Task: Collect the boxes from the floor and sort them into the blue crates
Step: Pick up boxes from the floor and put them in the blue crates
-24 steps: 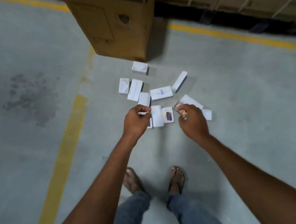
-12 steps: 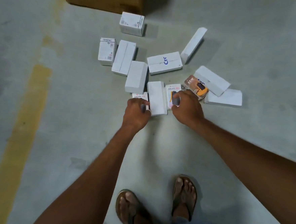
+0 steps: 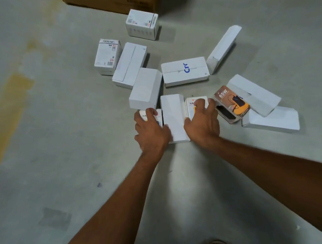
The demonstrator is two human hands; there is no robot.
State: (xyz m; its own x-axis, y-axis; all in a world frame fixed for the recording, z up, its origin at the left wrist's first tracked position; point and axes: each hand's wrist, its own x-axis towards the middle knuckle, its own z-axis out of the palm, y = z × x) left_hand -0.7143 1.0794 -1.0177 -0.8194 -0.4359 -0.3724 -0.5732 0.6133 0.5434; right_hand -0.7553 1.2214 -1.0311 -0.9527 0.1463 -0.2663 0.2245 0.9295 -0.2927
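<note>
Two hands work the near edge of the pile on the floor (image 3: 59, 152). The left hand (image 3: 151, 132) curls round the left labelled box (image 3: 145, 115), and the right hand (image 3: 203, 125) pinches the right labelled box (image 3: 190, 109). Such shallow fingertip holds could slip on lifting, knocking the plain white box (image 3: 172, 119) between them.

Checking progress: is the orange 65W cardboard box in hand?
No, the right hand grips a white lettered box; the 65W box lies beside.
</note>
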